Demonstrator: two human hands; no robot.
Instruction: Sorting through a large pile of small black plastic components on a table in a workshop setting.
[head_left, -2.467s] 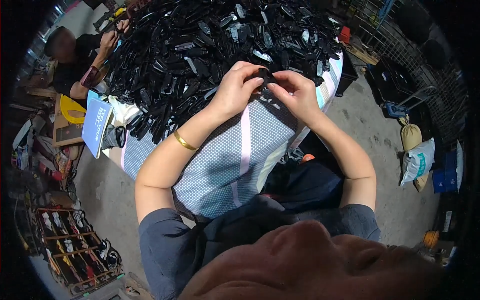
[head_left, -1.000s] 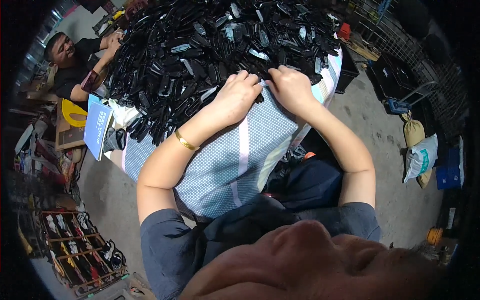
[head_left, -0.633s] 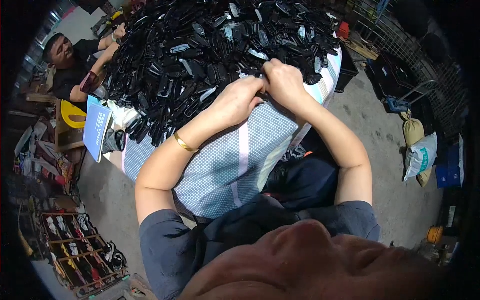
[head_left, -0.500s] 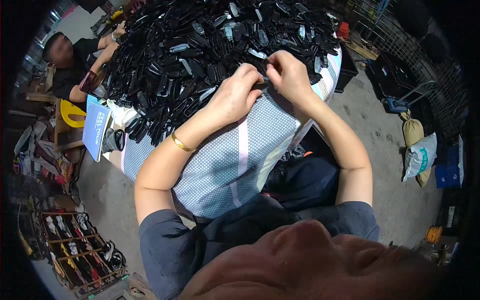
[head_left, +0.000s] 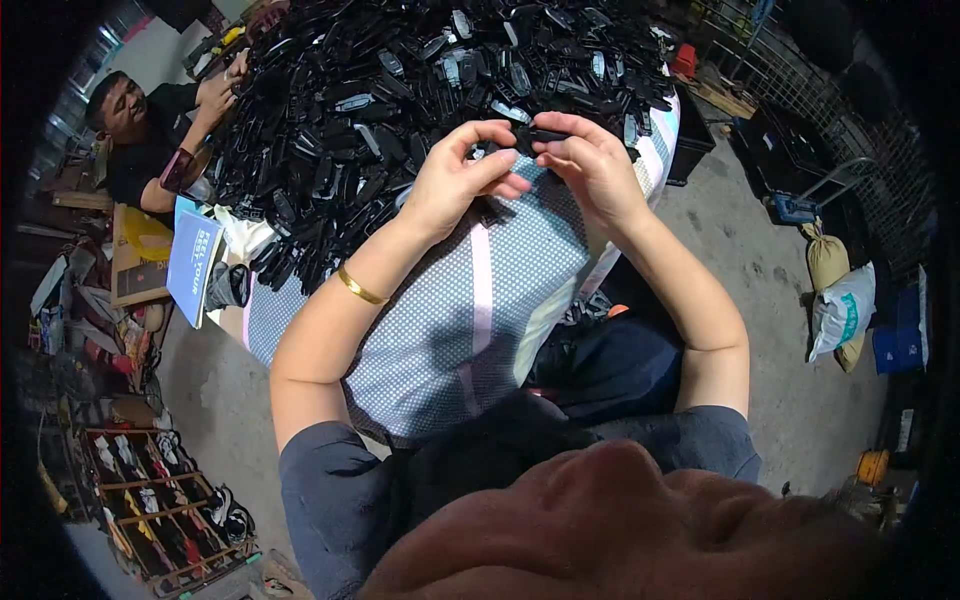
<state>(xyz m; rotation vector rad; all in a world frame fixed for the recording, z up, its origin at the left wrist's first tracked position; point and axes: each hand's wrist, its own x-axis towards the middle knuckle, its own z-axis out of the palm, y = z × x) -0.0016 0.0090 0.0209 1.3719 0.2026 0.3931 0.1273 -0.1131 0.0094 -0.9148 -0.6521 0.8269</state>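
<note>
Dotted cloth [head_left: 450, 330] covers table heaped with black parts [head_left: 400, 90]; concrete floor [head_left: 790, 330].

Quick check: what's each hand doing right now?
Left hand: fingers pinched on a small black part.
Right hand: fingers pinched on the same part.

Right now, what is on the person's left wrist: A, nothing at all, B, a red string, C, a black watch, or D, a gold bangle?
D: a thin gold bangle circles the wrist just below the left hand, which together with the right hand holds a small black part above the pile.
</note>
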